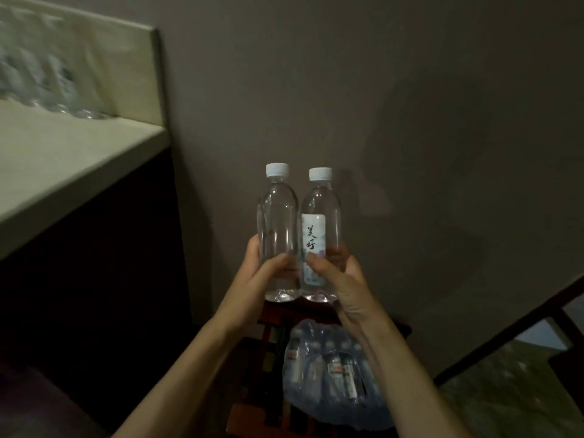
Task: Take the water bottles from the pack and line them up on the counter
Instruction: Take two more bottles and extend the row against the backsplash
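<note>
My left hand and right hand each clasp one upright bottle low; apparently full, heavy, slick.

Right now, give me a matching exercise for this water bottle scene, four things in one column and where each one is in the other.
Things:
1. bottle with its label showing
2. bottle with no label showing
3. pack
4. row of bottles

Places:
A. on the counter
B. in the left hand
C. down on the wooden stool
D. in the right hand

Pairs: 1-D, 2-B, 3-C, 4-A
</note>
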Motion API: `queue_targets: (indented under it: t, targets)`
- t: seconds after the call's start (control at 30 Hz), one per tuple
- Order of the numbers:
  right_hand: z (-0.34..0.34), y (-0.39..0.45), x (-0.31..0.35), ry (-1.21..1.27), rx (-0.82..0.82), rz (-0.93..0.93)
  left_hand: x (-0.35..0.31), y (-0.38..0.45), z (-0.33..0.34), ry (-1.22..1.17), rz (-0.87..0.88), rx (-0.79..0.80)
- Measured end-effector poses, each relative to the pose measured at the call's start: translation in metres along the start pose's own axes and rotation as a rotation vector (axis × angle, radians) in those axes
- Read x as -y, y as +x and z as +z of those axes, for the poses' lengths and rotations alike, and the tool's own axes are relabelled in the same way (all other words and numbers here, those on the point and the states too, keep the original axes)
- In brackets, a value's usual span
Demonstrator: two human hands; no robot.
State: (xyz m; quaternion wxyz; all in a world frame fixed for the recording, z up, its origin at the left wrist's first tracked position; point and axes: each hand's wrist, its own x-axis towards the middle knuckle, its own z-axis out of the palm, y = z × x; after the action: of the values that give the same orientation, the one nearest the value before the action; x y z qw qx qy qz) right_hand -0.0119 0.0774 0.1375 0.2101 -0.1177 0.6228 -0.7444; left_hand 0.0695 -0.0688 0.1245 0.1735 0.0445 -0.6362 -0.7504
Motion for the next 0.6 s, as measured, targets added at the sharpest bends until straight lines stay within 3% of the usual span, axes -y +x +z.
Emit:
queue_targets:
  t: [0.27,0.43,0.6]
  targets:
    - [0.114,0.027,0.014,0.101,-0.016,-0.073,-0.063,0.010,-0.101,0.084,0.104,0.049]
    - [0.197,0.036,0.017,-0.017,0.022,-0.166,-0.101,0.014,-0.176,0.275,0.097,-0.145]
    - [0.259,0.039,0.005,0.073,0.062,-0.253,-0.118,0.011,-0.237,0.274,0.044,-0.229]
